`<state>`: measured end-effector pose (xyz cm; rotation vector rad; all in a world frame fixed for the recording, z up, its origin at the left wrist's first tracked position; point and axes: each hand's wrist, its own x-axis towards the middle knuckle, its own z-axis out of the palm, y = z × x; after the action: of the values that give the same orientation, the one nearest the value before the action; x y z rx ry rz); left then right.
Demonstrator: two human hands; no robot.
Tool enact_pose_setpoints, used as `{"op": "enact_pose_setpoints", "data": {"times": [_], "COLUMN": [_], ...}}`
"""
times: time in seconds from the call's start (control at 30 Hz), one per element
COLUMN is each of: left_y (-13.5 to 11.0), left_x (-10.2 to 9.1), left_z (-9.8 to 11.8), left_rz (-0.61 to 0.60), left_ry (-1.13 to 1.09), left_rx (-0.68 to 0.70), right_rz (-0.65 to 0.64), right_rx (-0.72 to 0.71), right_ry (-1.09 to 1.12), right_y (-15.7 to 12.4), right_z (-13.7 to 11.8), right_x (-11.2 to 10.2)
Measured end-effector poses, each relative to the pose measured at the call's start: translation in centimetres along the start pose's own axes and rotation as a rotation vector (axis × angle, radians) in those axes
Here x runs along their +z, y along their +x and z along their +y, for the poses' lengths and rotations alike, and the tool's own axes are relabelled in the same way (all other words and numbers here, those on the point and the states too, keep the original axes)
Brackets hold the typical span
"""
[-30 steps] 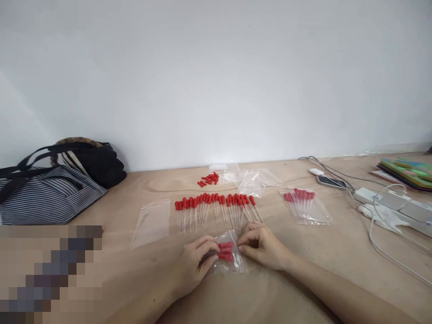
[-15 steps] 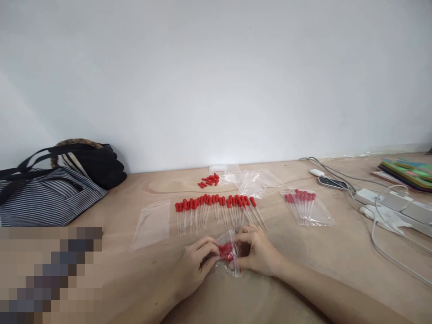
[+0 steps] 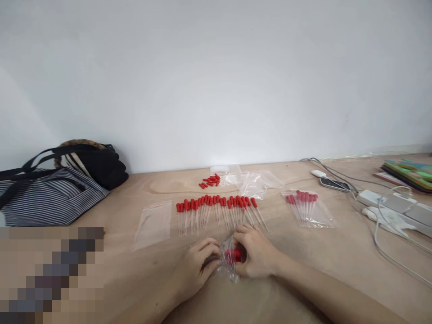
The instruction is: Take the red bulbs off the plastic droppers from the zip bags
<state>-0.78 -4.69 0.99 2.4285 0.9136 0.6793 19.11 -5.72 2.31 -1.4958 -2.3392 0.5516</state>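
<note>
My left hand (image 3: 197, 265) and my right hand (image 3: 256, 252) are both closed on a small clear plastic bag (image 3: 231, 258) with red-capped droppers in it, low on the wooden table (image 3: 337, 256). The bag is bunched up between my fingers. Just beyond my hands lies a long row of loose red-capped glass droppers (image 3: 219, 209). An empty clear bag (image 3: 153, 222) lies flat to the left of the row. A filled bag of droppers (image 3: 305, 204) lies to the right.
A small pile of loose red caps (image 3: 209, 181) and crumpled clear bags (image 3: 258, 181) sit near the wall. A striped bag (image 3: 50, 193) is at the left. A phone (image 3: 332, 183), white chargers with cables (image 3: 384, 207) and coloured books (image 3: 410, 171) are at the right.
My right hand has moved left onto the bag and closed over it. The bag has gone from lying spread out to being squeezed together between both hands.
</note>
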Motion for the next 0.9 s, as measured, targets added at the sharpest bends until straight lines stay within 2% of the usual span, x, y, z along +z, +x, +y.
{"op": "enact_pose_setpoints", "data": {"times": [0.27,0.4,0.53,0.67,0.73,0.8,0.9], "left_y": [0.1,0.1,0.1,0.1,0.1,0.1,-0.1], "left_x": [-0.2,-0.4,-0.4,-0.3,-0.3,-0.3,-0.6], "left_z": [0.2,0.3,0.2,0.1,0.1,0.1,0.3], "left_rz": [-0.009,-0.013,-0.004,-0.005,-0.003,-0.010,-0.030], "left_ry": [-0.007,-0.026,-0.038,-0.027,-0.013,-0.004,-0.023], "left_rx": [-0.003,-0.035,-0.032,-0.028,-0.036,-0.044,-0.068], "right_rz": [-0.008,-0.034,-0.057,-0.094,-0.070,-0.012,0.059], "right_rx": [0.034,0.061,0.075,0.164,0.241,0.270,0.303], "right_ry": [0.007,0.138,0.389,0.948,1.148,1.216,1.206], "right_y": [0.0,-0.2,-0.5,-0.5,-0.4,-0.3,-0.2], "right_z": [-0.4,-0.1,1.4,2.6,2.7,2.7,3.3], "right_x": [0.4,-0.4,-0.8,0.6,1.3,1.4,0.4]}}
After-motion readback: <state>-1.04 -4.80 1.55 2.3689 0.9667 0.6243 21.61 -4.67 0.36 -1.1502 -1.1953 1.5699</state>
